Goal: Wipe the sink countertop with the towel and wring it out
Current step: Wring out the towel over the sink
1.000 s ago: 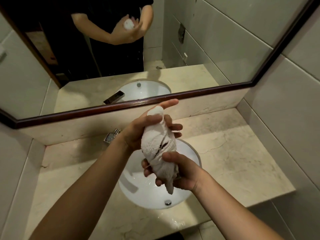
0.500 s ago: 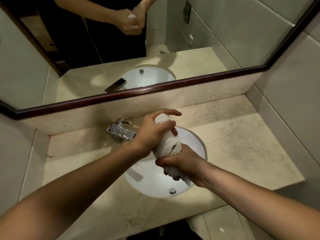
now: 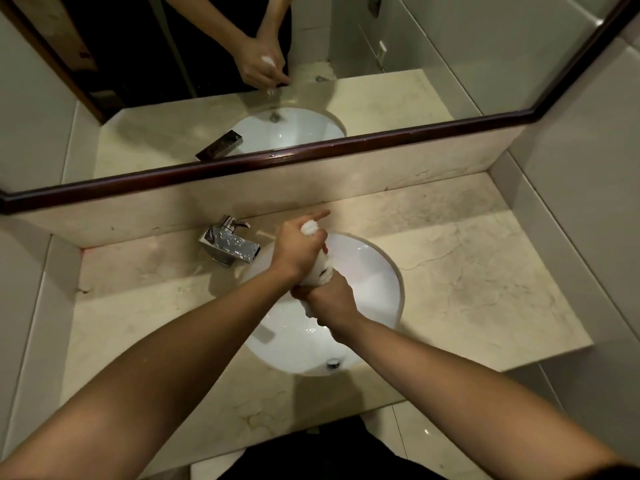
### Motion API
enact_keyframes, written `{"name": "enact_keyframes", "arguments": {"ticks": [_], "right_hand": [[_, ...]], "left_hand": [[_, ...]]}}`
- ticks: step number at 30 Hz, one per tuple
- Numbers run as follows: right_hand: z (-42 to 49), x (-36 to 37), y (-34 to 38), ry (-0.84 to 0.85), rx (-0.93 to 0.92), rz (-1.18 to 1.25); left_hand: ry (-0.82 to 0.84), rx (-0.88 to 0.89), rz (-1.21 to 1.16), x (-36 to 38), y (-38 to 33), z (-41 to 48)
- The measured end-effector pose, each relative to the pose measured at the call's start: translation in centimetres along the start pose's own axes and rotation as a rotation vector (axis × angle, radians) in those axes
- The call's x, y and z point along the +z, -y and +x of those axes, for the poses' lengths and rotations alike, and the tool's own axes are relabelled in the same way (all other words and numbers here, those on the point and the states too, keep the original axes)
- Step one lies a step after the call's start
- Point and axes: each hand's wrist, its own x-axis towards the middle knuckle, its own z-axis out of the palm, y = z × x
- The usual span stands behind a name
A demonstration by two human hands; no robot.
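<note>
Here, one white sink (image 3: 374, 282) is sitting sunk into the beige stone tabletop (image 3: 485, 271), and one rolled white towel (image 3: 320, 270) is being held over its bowl, not lying in it. Two hands are gripping that towel: the left hand (image 3: 298, 251) is curling round the upper end, its forefinger sticking out straight, and the right hand (image 3: 332, 303) is closing round the lower end just beneath, the two fists touching. One small metal fitting (image 3: 332, 363) is showing on the bowl's near wall. One chrome tap (image 3: 230, 245) is standing at the bowl's left rim. One dark-framed mirror (image 3: 450, 64) is hanging behind, its top running out of view. The fists are hiding most of the towel, and both forearms are being cut off by the bottom edge.
</note>
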Motion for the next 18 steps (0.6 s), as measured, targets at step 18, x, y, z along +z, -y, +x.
{"name": "enact_keyframes", "arguments": {"ticks": [18], "right_hand": [[-3.8, -5.7, 1.0, 0.109, -0.257, 0.061]], "left_hand": [[-0.011, -0.230, -0.478, -2.9, 0.2, -4.9]]}}
